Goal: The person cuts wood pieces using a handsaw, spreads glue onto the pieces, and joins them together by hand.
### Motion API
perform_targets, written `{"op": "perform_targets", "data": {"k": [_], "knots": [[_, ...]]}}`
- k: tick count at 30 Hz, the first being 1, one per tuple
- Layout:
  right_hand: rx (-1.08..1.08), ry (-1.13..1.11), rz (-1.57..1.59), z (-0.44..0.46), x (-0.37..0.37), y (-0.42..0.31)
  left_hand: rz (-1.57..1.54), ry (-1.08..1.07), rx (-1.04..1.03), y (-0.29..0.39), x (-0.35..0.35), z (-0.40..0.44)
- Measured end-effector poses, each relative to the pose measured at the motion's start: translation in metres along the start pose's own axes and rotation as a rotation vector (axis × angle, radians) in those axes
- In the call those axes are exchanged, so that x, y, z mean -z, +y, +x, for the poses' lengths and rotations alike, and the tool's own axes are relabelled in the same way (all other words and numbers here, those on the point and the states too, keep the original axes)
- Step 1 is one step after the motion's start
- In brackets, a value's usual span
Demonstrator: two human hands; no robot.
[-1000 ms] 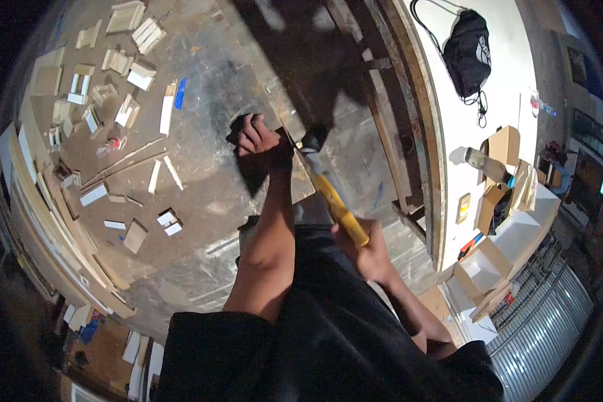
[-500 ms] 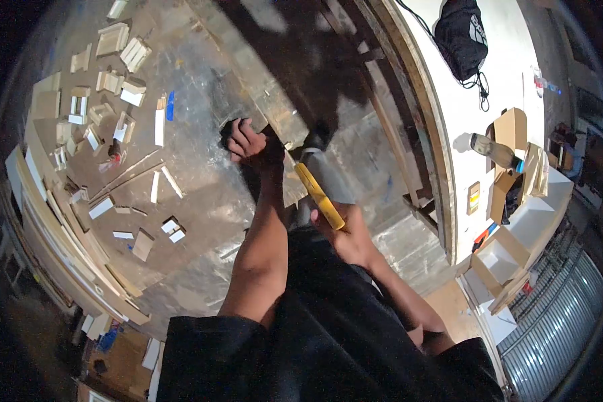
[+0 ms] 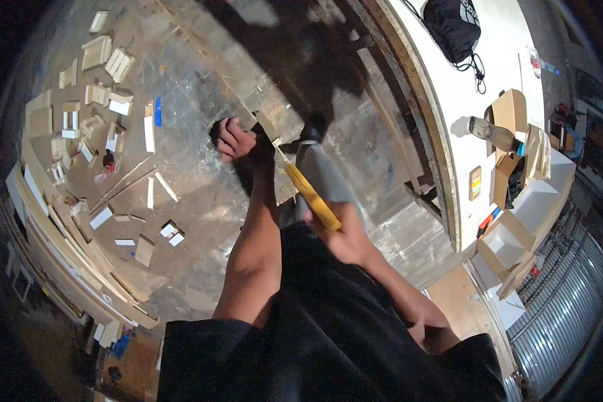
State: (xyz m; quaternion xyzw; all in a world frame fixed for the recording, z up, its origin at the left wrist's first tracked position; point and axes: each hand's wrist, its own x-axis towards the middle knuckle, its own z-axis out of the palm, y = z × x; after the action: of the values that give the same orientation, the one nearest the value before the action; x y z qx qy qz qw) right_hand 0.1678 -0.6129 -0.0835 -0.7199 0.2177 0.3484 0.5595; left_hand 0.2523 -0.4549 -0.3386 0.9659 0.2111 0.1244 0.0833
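Note:
My right hand (image 3: 347,236) is closed around a long yellow handle (image 3: 313,199), which slants up and to the left. A thin, pale blade-like end reaches from the handle toward a dark edge beside my left wrist; the exact kind of tool is unclear. My left hand (image 3: 236,141) is low over the floor with its fingers curled in. Whatever lies under or inside those fingers is hidden. A long thin strip (image 3: 211,59) runs along the floor toward my left hand. Just right of the tool is a grey-clad leg (image 3: 323,171) with a dark shoe.
Several small wooden block assemblies (image 3: 97,50) are scattered on the floor at left, near stacked boards (image 3: 80,258). On the right, a white tabletop (image 3: 442,87) carries a black drawstring bag (image 3: 452,30), a bottle (image 3: 494,136) and cardboard. Corrugated metal (image 3: 563,301) stands at lower right.
The view has shifted slightly. My right hand still grips the yellow handle, now a little blurred by motion, and the handle has tilted slightly. My left hand keeps its curled pose.

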Motion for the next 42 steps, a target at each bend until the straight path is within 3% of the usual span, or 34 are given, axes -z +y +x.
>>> {"op": "perform_targets", "data": {"k": [3,5,7,9,10,14,18,21,22,27,29,31,34,35,38,42], "knots": [[-0.041,0.023,-0.095,-0.003,-0.013,0.019,-0.083,-0.046,-0.022,-0.007,0.013,-0.009],[0.254,0.077,0.038,-0.023,-0.006,0.005,-0.047,-0.025,-0.051,-0.009,0.009,-0.004],[0.248,0.115,0.136,-0.022,-0.010,0.004,-0.011,-0.048,-0.008,-0.004,0.017,-0.005],[-0.012,-0.032,-0.043,0.009,-0.008,0.010,-0.058,-0.009,0.038,0.006,0.015,-0.002],[-0.038,-0.072,-0.019,0.007,-0.008,0.006,-0.020,-0.060,0.026,-0.002,0.011,-0.002],[0.200,0.107,0.089,-0.036,-0.009,0.004,-0.006,-0.036,0.019,-0.005,0.007,0.000],[-0.025,0.000,-0.007,-0.016,-0.006,0.001,-0.057,-0.058,0.026,0.000,0.010,-0.002],[0.109,0.012,-0.037,-0.031,-0.005,-0.006,-0.051,-0.068,0.065,-0.002,0.006,-0.002],[0.166,0.048,0.097,-0.039,-0.006,0.000,-0.069,-0.061,0.041,-0.001,0.010,0.000],[-0.060,-0.031,-0.034,-0.012,-0.006,0.010,-0.031,-0.067,0.044,0.002,0.014,-0.002],[0.123,0.039,0.071,-0.025,-0.009,0.013,-0.018,-0.054,0.043,0.000,0.010,-0.004],[0.160,0.033,0.082,-0.030,-0.007,-0.002,-0.030,-0.042,0.015,-0.001,0.013,-0.005],[-0.131,-0.056,-0.025,-0.006,-0.010,0.008,-0.032,-0.023,0.022,-0.002,0.002,-0.005],[-0.132,-0.054,-0.018,-0.011,-0.010,0.006,-0.003,-0.025,0.034,-0.005,-0.001,-0.006],[0.162,0.030,0.081,-0.037,-0.010,0.009,0.005,-0.018,-0.008,-0.010,-0.001,-0.006],[0.004,-0.021,-0.025,-0.014,-0.014,0.016,0.000,-0.010,-0.012,0.000,0.007,-0.006]]}}
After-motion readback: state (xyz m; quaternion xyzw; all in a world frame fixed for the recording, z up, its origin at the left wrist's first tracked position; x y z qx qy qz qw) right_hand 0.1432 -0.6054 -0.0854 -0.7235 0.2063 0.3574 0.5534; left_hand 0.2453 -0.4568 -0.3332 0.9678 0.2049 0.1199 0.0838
